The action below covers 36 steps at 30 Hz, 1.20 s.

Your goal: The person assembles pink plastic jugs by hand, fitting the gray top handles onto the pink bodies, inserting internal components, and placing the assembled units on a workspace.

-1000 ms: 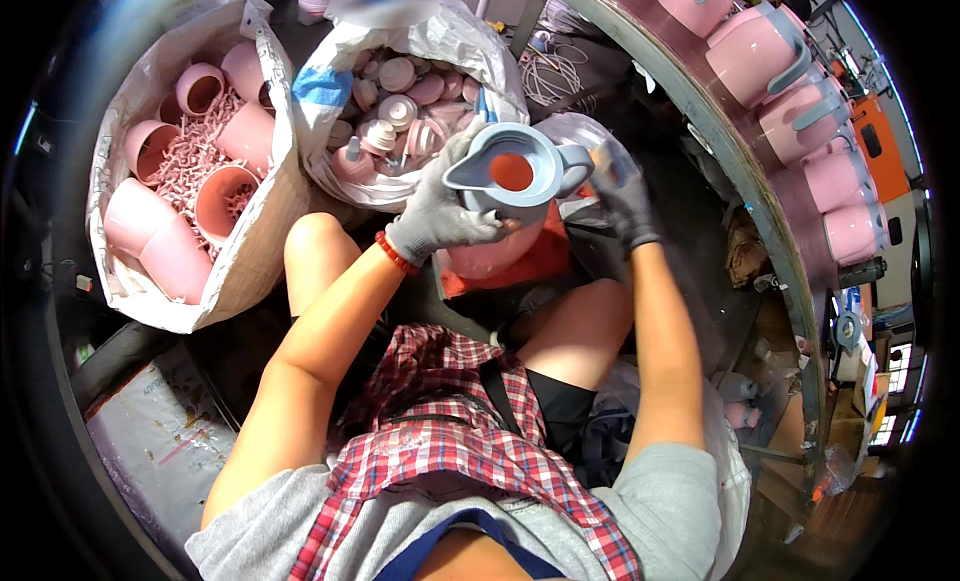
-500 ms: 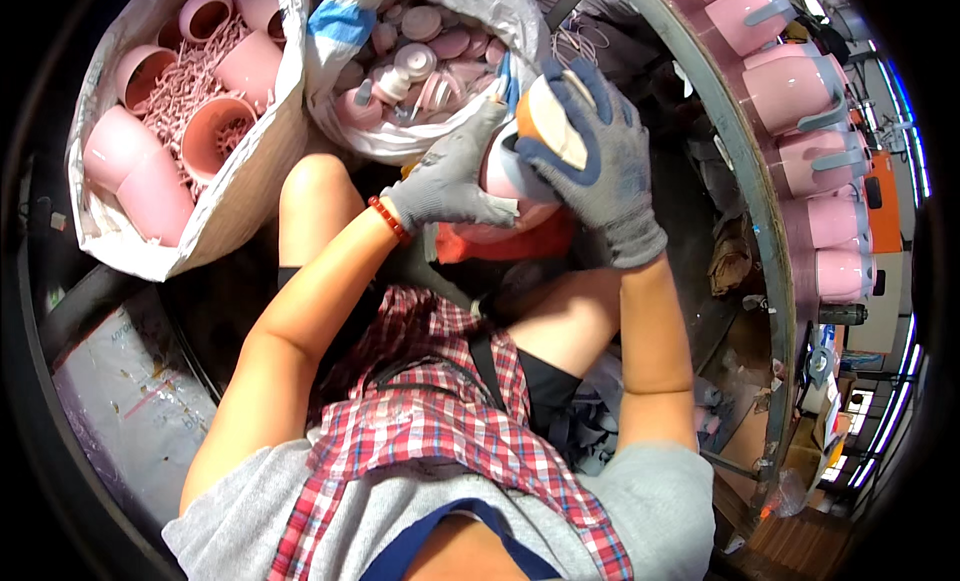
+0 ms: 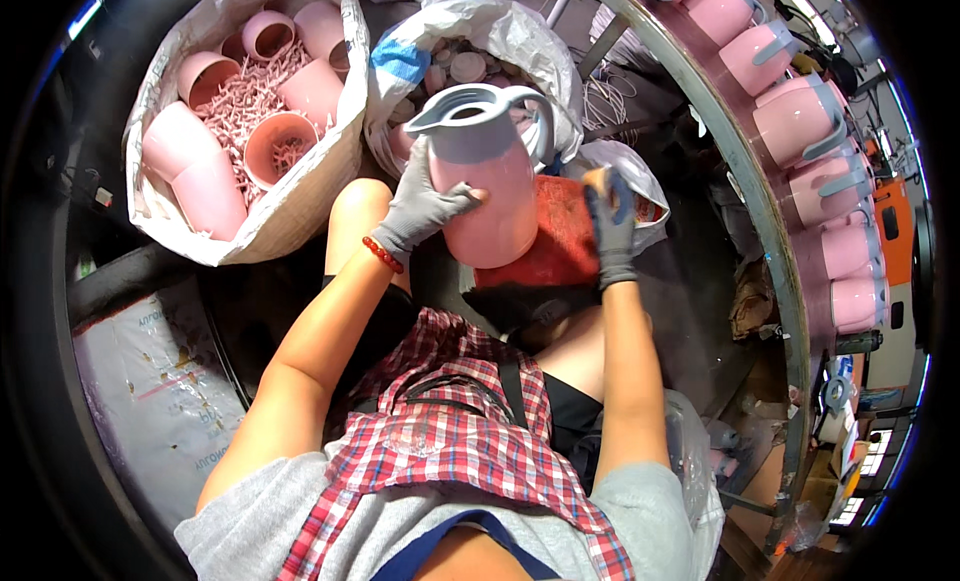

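Observation:
My left hand [image 3: 425, 206], in a grey glove with a bare thumb tip, grips a pink jug [image 3: 488, 206] by its left side. The jug is nearly upright, and its grey collar has a spout pointing left and a handle at the right. The top opening shows dark. Right of the jug and apart from it is my gloved right hand [image 3: 612, 226]. Its fingers are curled around a small tan piece [image 3: 597, 179], too blurred to name. Beneath and behind the jug lies a red, flat-topped block [image 3: 565, 226].
A white sack [image 3: 325, 196] at the left holds pink jug bodies and shredded pink filler. Behind the jug, another white bag [image 3: 500, 26] holds small pink and white parts. Several pink jugs [image 3: 790, 121] line a curved-looking shelf edge [image 3: 765, 201] at the right.
The jug has come up into full view, turned upright, still in my left hand. My right hand has left its top and moved lower. The view has shifted slightly.

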Available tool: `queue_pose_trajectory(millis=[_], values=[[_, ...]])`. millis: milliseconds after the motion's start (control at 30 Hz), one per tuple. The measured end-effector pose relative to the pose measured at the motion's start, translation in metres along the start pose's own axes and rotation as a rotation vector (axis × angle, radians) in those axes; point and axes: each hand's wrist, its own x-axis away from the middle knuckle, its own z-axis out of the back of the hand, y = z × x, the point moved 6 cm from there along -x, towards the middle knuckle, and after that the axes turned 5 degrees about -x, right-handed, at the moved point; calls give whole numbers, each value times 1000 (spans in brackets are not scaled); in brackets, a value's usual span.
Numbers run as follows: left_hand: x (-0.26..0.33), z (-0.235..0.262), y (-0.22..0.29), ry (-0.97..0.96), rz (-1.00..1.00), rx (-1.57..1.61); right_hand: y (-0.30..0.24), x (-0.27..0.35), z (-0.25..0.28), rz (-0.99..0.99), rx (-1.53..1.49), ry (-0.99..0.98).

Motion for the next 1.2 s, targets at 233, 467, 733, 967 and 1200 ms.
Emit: queue_pose_trajectory(millis=[233, 467, 733, 967, 1200], values=[[-9, 21, -12, 211, 16, 220, -21, 20, -49, 239, 779, 14], [-28, -23, -46, 232, 9, 143, -38, 43, -71, -724, -1151, -28], [-77, 47, -129, 522, 116, -1150, 10, 18, 17, -501, -1427, 323], [-95, 86, -193, 248, 463, -1147, -1, 17, 32, -389, -1241, 489], [-122, 63, -172, 63, 487, -1172, -4, 23, 52, -351, -1012, 549]])
